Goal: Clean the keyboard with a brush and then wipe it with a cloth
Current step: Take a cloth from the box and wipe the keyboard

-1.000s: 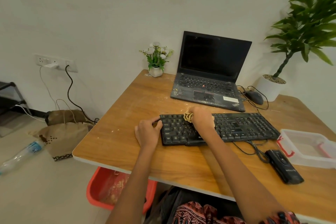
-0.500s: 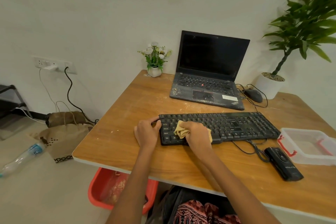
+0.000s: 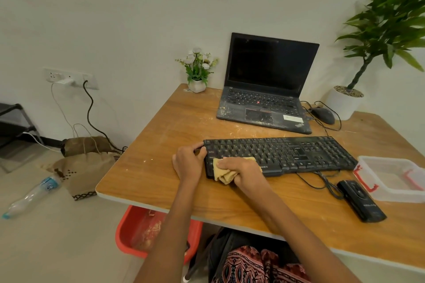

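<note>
A black keyboard (image 3: pixel 287 153) lies across the middle of the wooden desk (image 3: pixel 161 145). My left hand (image 3: pixel 188 163) grips its left end, thumb and fingers curled round the edge. My right hand (image 3: pixel 243 171) clutches a bunched yellow cloth (image 3: pixel 222 172) and presses it on the keyboard's front left corner. Part of the cloth hangs over the front edge. No brush is visible.
An open dusty laptop (image 3: pixel 266 89) sits behind the keyboard, with a mouse (image 3: pixel 323 115) and cables to its right. A clear plastic box (image 3: pixel 395 177) and a black device (image 3: pixel 361 200) lie at the right. A flower pot (image 3: pixel 197 71), a large plant (image 3: pixel 388 20) and a red bin (image 3: pixel 147 232) below.
My right hand has drawn the cloth from the keyboard's back rows toward the front left corner. The left hand has stayed on the left end.
</note>
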